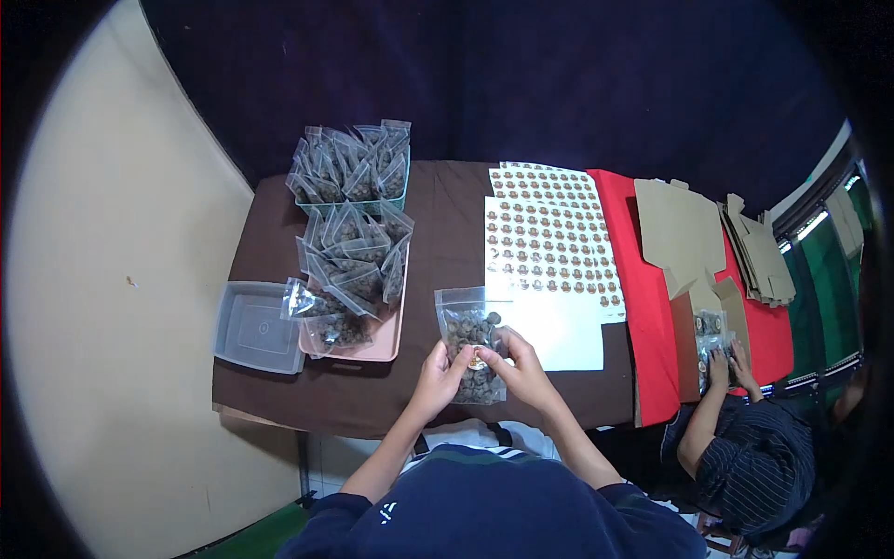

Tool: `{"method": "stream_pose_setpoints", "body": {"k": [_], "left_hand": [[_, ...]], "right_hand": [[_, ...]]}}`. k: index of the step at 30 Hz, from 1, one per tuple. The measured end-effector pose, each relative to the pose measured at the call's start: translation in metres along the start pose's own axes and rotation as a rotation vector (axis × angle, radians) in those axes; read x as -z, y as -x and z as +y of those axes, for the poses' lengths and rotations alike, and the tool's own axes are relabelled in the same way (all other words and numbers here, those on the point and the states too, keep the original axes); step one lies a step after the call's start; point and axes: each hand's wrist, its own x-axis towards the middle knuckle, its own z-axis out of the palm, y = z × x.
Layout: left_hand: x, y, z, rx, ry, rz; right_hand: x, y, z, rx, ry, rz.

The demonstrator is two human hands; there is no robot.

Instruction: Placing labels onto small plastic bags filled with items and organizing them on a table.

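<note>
A clear zip-lock pouch [476, 391] of dark, lumpy pieces is held upright between my two hands near the table's front edge. My left hand [441, 374] grips its left side, and my right hand [518, 367] grips the right side. Both thumbs press on a small round sticker [478, 358] at the middle of the pouch's front, partly covering it. Just beyond my right hand lie white sheets of round printed stickers [548, 244]. The lowest part of the front sheet is bare white.
Filled pouches crowd a pink tray [380, 346] and a teal basket [349, 205] on the left. A translucent plastic tray [258, 328] sits beside them. On the red cloth [653, 370], a co-worker's hands [730, 367] touch pouches inside an open cardboard box [688, 349]. Flattened cartons [758, 251] lie behind.
</note>
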Motion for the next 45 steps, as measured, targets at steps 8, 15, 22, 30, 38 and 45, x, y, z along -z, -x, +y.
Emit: {"method": "stream_pose_setpoints", "body": {"k": [8, 15, 22, 30, 38, 45], "left_hand": [[0.015, -0.005, 0.022, -0.1, -0.069, -0.001], [0.02, -0.007, 0.033, -0.356, -0.261, 0.157], [0.013, -0.001, 0.03, -0.474, -0.483, 0.145], [0.001, 0.001, 0.032, -0.557, -0.572, -0.008], [0.014, -0.002, 0.038, -0.549, -0.643, 0.022], [0.033, -0.007, 0.051, -0.57, -0.659, 0.171]], "right_hand": [[0.009, 0.008, -0.02, -0.166, -0.214, -0.029], [0.007, 0.012, -0.01, -0.088, -0.035, -0.02], [0.018, 0.006, -0.038, 0.222, 0.568, 0.192], [0.005, 0.008, -0.051, 0.428, 0.771, 0.172], [0.005, 0.005, -0.044, 0.376, 0.652, 0.117], [0.011, 0.0, -0.04, 0.394, 0.618, 0.187]]}}
